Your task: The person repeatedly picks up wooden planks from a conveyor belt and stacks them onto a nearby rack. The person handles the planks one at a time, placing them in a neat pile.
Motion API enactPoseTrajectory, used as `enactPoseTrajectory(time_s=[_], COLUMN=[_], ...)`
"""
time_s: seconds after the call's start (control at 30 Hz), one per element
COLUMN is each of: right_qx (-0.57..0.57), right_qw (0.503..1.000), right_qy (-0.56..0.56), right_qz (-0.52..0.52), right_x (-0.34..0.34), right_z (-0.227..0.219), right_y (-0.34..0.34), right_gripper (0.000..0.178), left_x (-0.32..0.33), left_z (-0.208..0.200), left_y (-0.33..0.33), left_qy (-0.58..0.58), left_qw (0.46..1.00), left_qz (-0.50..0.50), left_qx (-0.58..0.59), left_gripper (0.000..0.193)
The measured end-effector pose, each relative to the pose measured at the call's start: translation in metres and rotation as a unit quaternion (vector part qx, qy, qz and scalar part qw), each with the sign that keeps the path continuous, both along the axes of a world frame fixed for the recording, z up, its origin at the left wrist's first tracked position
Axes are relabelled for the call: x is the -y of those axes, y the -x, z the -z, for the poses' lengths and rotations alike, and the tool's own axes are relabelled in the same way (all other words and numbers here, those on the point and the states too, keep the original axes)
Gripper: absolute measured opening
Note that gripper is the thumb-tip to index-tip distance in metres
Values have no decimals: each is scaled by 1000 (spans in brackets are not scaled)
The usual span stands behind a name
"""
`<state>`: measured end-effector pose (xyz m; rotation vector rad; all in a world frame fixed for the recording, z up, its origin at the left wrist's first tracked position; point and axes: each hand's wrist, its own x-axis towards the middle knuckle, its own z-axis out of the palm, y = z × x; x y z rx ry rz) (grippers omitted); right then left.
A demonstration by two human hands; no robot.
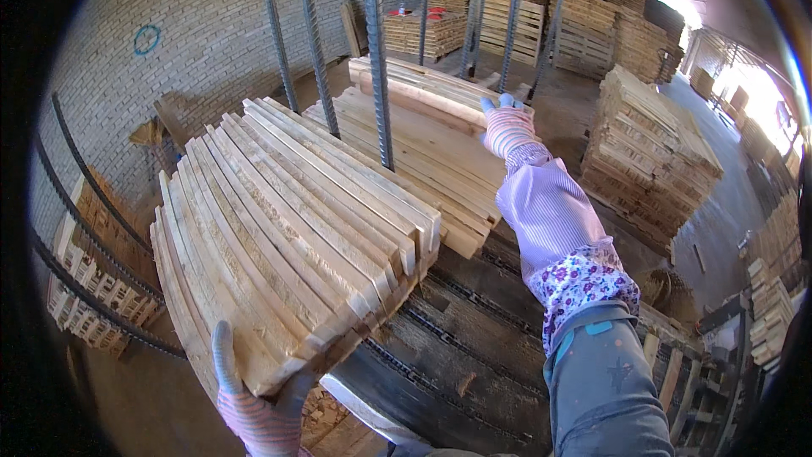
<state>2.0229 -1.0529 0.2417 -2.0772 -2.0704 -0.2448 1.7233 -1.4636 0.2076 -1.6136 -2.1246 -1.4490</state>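
We are squaring up the plank stack (pixel 296 228) at centre frame: left hand (pixel 254 410) clasps its near end at the bottom, right hand (pixel 506 127) lies flat on the boards (pixel 423 140) above. Next probably calls for an even push.

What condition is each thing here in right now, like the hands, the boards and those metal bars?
Left hand: gloved, gripping the near end of the fanned boards.
Right hand: gloved, resting on the far flat boards.
Fanned boards: on edge, leaning together.
Flat boards: lying stacked.
Steel bars: upright.
Side stack: piled neatly.
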Motion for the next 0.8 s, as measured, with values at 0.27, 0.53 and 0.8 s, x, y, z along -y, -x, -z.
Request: enactPoseTrajectory(time_s=[0.27, 0.53, 0.8], right_qx=[-46, -353, -391], right_qw=[996, 859, 836], right_qy=[54, 51, 30], right_qz=[-50, 367, 384], right_x=[284, 729, 794], right_z=[120, 280, 343], right_y=[-154, -350, -265], right_gripper=[64, 52, 55], left_x=[17, 38, 114], left_z=[7, 35, 248], left_y=[17, -116, -289], left_qy=[-84, -63, 430], left_qw=[985, 806, 672], left_qz=[114, 556, 556], left_qx=[-99, 194, -236], left_gripper=[77, 40, 98])
